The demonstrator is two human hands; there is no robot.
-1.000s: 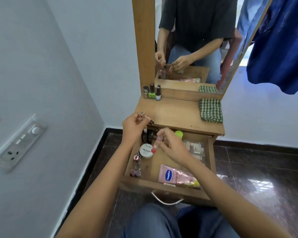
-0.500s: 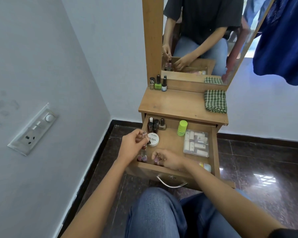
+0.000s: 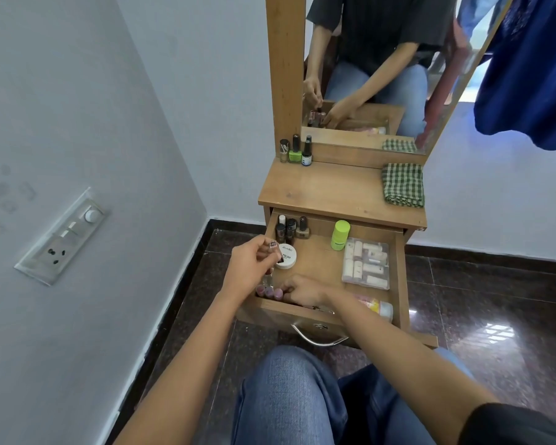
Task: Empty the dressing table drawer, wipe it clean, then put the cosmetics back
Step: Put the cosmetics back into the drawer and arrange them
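Note:
The wooden drawer [image 3: 398, 274] stands pulled out below the dressing table top [image 3: 334, 191]. My left hand [image 3: 251, 268] hovers over its left side and pinches a small dark-capped bottle [image 3: 273, 245]. My right hand [image 3: 299, 289] is down in the front left corner, fingers curled at several small pink bottles [image 3: 268, 292]. Inside the drawer lie a white round polish tin [image 3: 286, 255], dark nail polish bottles [image 3: 289, 228] at the back left, a green-capped bottle [image 3: 340, 235], a clear box of tubes [image 3: 366, 263] and a pink tube [image 3: 376, 306] at the front right.
Three nail polish bottles [image 3: 296, 150] stand at the back left of the table top, a folded green checked cloth [image 3: 402, 184] at its right. A mirror [image 3: 373, 69] rises behind. A wall with a switch panel [image 3: 63, 236] is close on the left. Blue cloth [image 3: 527, 75] hangs at the right.
My right hand has dropped from above the drawer into its front left corner by the pink bottles. My left hand has come down lower over the drawer, still pinching its small bottle.

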